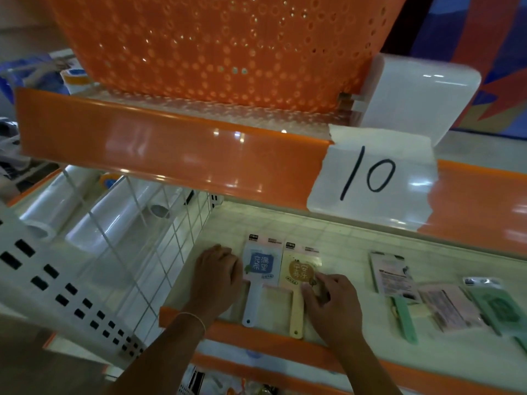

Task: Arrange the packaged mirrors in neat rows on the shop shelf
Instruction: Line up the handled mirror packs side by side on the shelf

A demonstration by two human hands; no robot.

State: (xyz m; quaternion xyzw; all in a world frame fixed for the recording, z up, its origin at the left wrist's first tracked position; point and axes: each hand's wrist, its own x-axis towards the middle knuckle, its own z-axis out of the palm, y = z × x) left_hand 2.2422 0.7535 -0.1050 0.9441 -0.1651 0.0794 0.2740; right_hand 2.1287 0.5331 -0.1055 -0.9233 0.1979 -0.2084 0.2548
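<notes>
Pale shelf, packaged mirrors lying flat (five visible)

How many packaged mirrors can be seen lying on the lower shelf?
5. A white-handled mirror by the left hand; a yellow mirror under the right hand; further right, a green-handled one, a pink one, and a green one at the edge. More may be hidden.

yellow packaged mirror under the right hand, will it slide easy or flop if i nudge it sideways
The yellow packaged mirror lies flat in glossy wrap on the smooth shelf, so it probably slides easily. It looks like a rigid paddle with a handle, so it likely moves as one stiff piece. The right hand rests at its side, so a nudge there may pivot it.
</notes>
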